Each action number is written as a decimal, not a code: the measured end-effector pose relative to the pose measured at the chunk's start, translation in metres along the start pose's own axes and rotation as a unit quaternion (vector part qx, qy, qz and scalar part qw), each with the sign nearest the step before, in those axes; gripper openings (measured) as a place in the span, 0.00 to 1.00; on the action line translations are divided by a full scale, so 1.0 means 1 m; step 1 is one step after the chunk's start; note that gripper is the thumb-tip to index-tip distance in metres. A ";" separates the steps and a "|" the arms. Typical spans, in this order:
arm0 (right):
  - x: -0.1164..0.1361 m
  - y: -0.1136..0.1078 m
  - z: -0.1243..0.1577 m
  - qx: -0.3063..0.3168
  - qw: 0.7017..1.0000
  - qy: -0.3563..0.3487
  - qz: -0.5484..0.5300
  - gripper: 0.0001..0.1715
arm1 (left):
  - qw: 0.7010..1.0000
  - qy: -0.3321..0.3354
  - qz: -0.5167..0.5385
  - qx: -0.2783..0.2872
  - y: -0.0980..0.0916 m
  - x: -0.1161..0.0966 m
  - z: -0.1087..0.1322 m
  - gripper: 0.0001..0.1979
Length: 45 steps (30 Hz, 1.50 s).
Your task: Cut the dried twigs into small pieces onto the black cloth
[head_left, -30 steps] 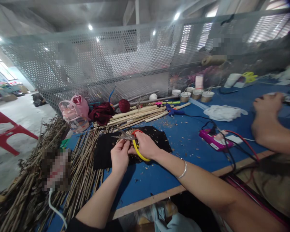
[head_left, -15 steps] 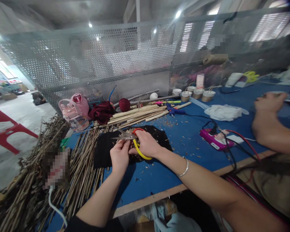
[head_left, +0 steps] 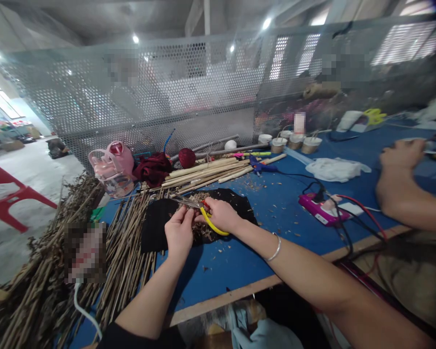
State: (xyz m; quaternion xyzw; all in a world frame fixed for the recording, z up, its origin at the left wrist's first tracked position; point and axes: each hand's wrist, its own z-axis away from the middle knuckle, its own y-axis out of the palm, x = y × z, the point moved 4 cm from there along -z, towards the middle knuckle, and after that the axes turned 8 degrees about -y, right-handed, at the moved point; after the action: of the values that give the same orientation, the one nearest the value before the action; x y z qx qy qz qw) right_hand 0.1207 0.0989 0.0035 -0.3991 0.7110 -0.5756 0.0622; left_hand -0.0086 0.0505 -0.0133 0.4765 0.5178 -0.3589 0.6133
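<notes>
My right hand [head_left: 221, 214] is closed around a pair of scissors [head_left: 212, 222] with yellow and red handles. Their blades point left and now lie close together, just above my left hand [head_left: 179, 232]. The thumb and fingers of that hand are pinched at the blades; whatever small piece they hold is hidden. Below both hands lies a black cloth [head_left: 154, 223], with a heap of brown clippings [head_left: 207, 235] on it. Many thin dry sticks [head_left: 125, 247] lie to the left of the cloth.
Peeled sticks [head_left: 203, 174], a blue glue gun [head_left: 259, 166] and a dark red yarn ball [head_left: 187, 158] lie behind the cloth. A pink bottle [head_left: 116, 169] stands back left. At right are a magenta power strip [head_left: 319, 208], cables and another person's hand [head_left: 403, 152]. Perforated metal panels [head_left: 131, 97] stand behind.
The scissors' blades have gone from spread to nearly closed, and the red handle has come in toward the yellow one. My left hand stays at almost the same spot.
</notes>
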 end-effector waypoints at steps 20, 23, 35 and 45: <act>-0.005 -0.009 -0.001 -0.023 1.000 -0.020 -0.005 0.27 | 0.999 -0.034 -0.008 -0.021 0.002 -0.007 0.001 0.17; -0.004 -0.009 0.000 -0.020 0.999 -0.025 -0.015 0.27 | 0.999 -0.031 0.004 -0.014 0.001 -0.007 0.000 0.18; 0.006 -0.008 0.002 -0.020 0.997 -0.072 0.014 0.38 | 1.000 -0.017 -0.025 0.007 0.003 -0.005 0.001 0.13; 0.011 -0.009 0.004 -0.014 0.999 -0.015 0.044 0.30 | 0.992 0.050 -0.114 -0.024 -0.001 -0.012 0.005 0.11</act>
State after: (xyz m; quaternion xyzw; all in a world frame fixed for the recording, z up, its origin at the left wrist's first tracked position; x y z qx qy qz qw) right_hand 0.1202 0.0889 0.0139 -0.3772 0.7348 -0.5562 0.0921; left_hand -0.0109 0.0450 -0.0014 0.4168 0.6070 -0.3901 0.5529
